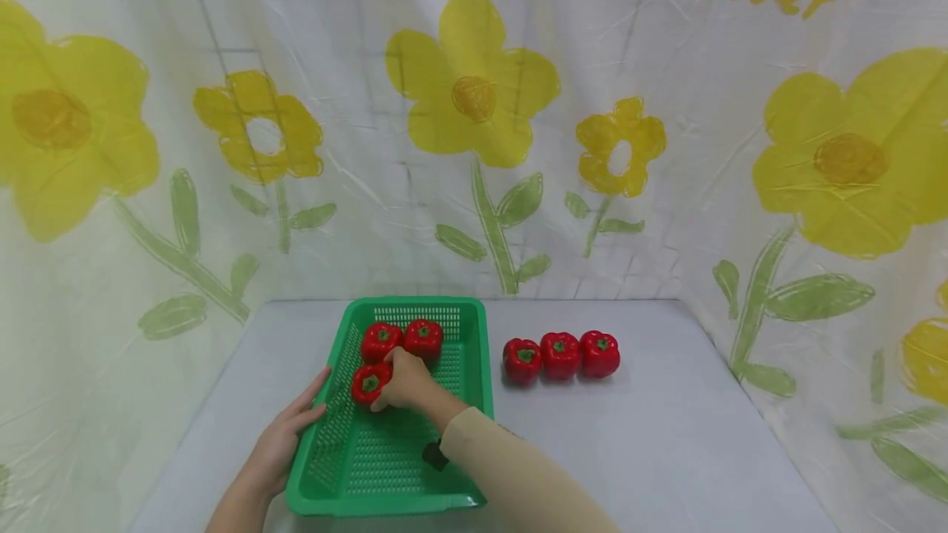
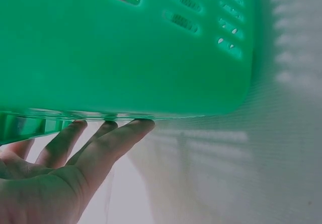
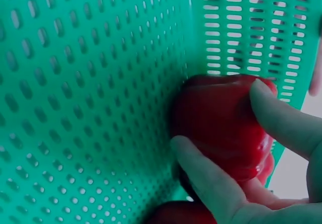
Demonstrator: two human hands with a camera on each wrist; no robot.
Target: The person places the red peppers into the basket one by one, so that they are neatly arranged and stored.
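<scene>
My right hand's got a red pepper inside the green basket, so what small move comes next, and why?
Probably loosen the right hand and let the red pepper go: it is inside the green basket, close to two other peppers, while three more peppers stand on the table to its right.

Basket (image 1: 385,505), three peppers (image 1: 560,355) on table (image 1: 629,451)

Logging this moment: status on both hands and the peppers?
Left hand touching basket. Right hand gripping pepper inside. Two more peppers inside, three peppers on table. No obstruction visible.
</scene>
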